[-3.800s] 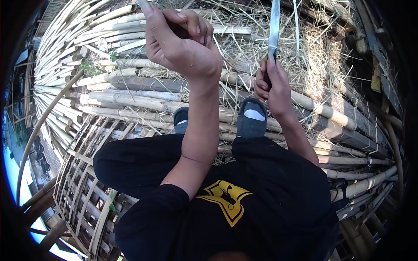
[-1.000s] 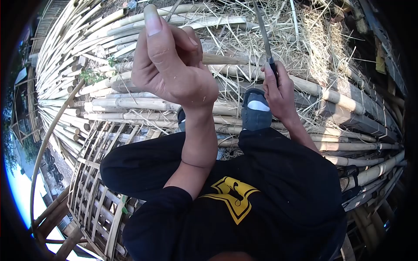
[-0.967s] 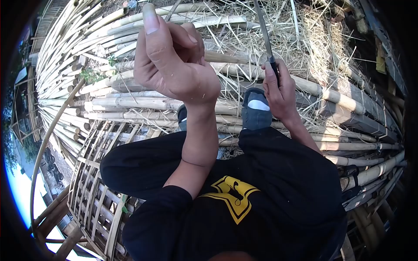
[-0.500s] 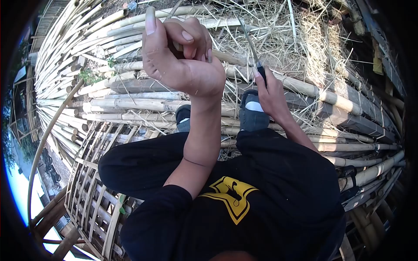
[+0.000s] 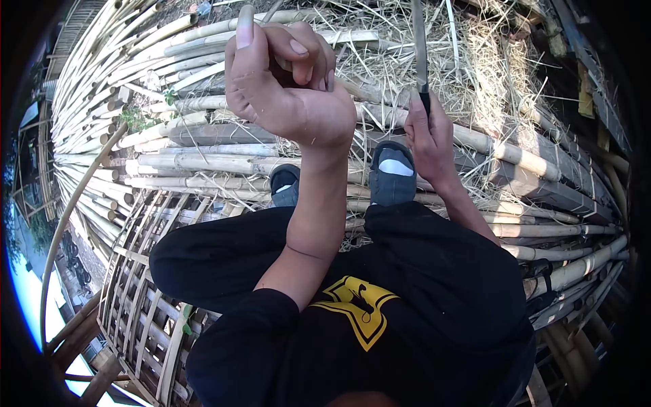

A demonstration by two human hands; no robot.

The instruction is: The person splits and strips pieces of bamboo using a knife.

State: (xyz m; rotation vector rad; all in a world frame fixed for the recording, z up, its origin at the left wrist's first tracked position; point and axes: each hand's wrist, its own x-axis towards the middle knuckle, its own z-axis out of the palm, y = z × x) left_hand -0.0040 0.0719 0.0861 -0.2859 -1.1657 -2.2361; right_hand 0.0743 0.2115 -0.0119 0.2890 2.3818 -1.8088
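My left hand (image 5: 291, 88) is raised close to the camera with its fingers curled in and the thumb sticking up. Whatever lies inside the curl is hidden. Just beyond those fingers a thin pale strip (image 5: 273, 10) shows, and I cannot tell whether it is gripped. My right hand (image 5: 432, 136) is wrapped round the black handle of a knife (image 5: 421, 51), thumb along the handle. The long, narrow blade points away from me, over the straw. A gap separates the knife from my left hand.
Bamboo poles (image 5: 210, 163) spread across the ground under my sandalled feet (image 5: 393, 180). Straw-like shavings (image 5: 475, 102) lie ahead and to the right. At lower left stands a woven bamboo lattice (image 5: 146, 298). A curved stick (image 5: 78, 197) rises at the left.
The knife has swung from leaning left to pointing nearly straight ahead, and my right hand has moved slightly right. My left hand has shifted a little to the right, still curled.
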